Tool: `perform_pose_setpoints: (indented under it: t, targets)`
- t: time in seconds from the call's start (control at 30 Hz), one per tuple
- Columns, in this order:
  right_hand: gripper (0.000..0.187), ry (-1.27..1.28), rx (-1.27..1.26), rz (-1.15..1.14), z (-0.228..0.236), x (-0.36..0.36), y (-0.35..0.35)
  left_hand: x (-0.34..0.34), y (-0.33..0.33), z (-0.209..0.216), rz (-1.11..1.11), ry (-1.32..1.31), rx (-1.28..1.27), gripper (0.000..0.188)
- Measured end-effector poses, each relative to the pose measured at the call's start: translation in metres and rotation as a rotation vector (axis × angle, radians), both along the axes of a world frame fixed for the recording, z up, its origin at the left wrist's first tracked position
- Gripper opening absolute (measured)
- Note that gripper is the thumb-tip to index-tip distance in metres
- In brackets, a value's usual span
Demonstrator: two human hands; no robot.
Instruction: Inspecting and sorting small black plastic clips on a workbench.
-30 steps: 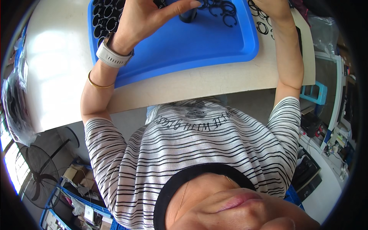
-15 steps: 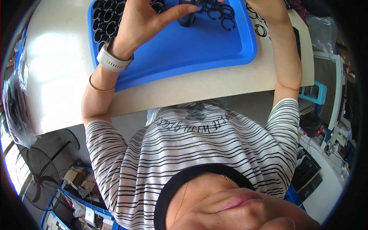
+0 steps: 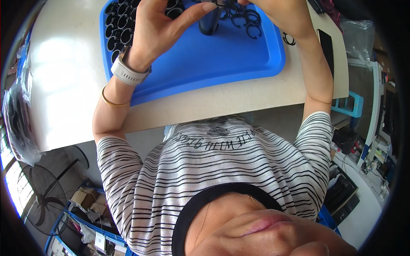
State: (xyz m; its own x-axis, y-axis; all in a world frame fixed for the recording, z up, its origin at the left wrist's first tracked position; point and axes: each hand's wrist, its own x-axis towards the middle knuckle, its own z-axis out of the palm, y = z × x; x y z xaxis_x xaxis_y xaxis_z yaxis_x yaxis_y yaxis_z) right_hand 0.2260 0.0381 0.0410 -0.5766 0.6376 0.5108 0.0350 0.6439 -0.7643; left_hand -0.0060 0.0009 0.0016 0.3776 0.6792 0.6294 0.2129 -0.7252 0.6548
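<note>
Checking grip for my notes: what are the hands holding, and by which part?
Both hands, left hand and right hand, pinch a black ring at its rim above the blue tray; the frame edge hides most of it.

one blue tray (image 3: 239, 64), many black rings (image 3: 119, 32), one phone (image 3: 326, 45)

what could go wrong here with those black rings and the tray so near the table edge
1. The left hand and right hand work at the top edge of the view, partly cut off, so a black ring might slip from the fingers unnoticed.
2. One ring already lies off the blue tray, on the table, and could be lost.
3. The tray's near rim sits close to the table edge; a forearm nudge might tip it.
</note>
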Motion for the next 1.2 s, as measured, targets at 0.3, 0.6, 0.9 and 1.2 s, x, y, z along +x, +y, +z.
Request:
perform_pose_setpoints:
  t: [0.3,0.6,0.9,1.2]
  targets:
    - [0.018,-0.016,0.240,-0.036,0.015,0.002,-0.023,0.005,-0.014,0.017,0.090,0.044,0.241,0.022]
    - [0.022,-0.040,0.277,0.022,0.024,0.001,-0.032,0.002,-0.010,0.009,0.071,0.111,0.376,0.031]
    - [0.025,-0.180,0.352,-0.019,0.033,-0.014,-0.034,-0.011,-0.019,0.020,0.151,0.134,0.299,0.022]
    - [0.028,-0.115,0.584,0.019,0.032,-0.014,-0.026,-0.029,-0.030,0.038,-0.029,0.012,0.062,0.015]
